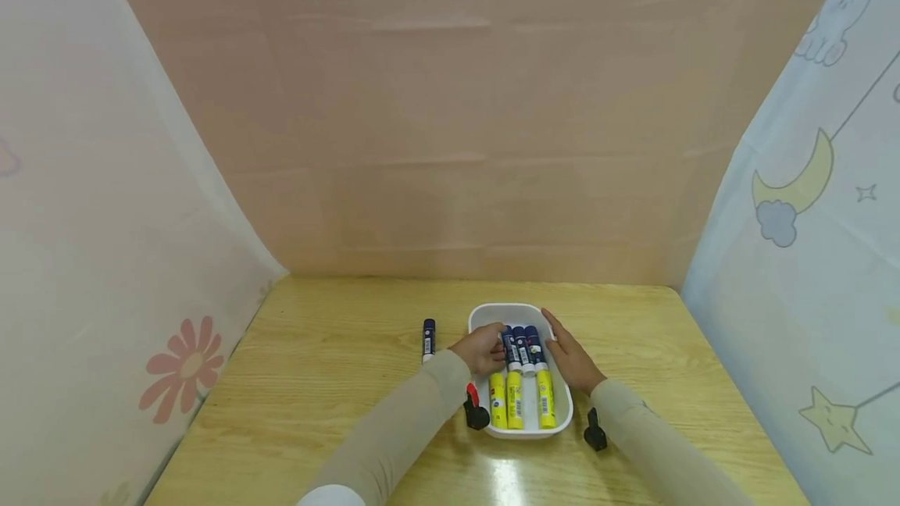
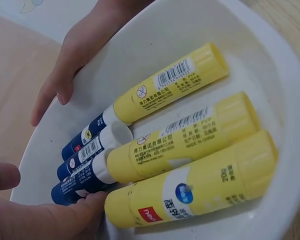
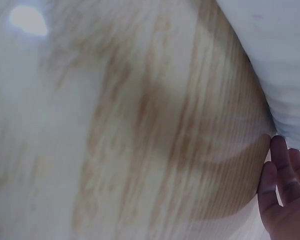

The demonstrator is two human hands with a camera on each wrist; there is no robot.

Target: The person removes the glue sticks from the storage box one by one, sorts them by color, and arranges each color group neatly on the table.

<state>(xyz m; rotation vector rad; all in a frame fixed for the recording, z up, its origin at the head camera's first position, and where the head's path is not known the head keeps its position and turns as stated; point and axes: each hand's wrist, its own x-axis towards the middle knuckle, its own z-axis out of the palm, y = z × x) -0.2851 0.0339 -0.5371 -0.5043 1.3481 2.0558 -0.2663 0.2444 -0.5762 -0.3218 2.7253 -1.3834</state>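
A white plastic tray (image 1: pixel 527 433) sits on the table. Inside it, three navy glue sticks (image 1: pixel 520 346) lie side by side toward the back, and three yellow glue sticks (image 1: pixel 515 400) lie toward the front. My left hand (image 1: pixel 480 348) reaches over the tray's left side. One of its fingertips touches the leftmost navy stick, while another finger stands apart from it in the left wrist view. My right hand (image 1: pixel 573 358) holds the tray's right wall, a digit over the rim and fingers outside. Right fingers (image 3: pixel 280 160) show low beside the wall in the right wrist view.
One more navy glue stick (image 1: pixel 429 338) lies on the wooden table (image 1: pixel 337 365), left of the tray. A plain backdrop (image 1: pixel 450 139) rises behind the table, with printed cloths (image 1: pixel 823 295) at both sides. Dark wrist devices (image 1: pixel 476 411) hang near both wrists.
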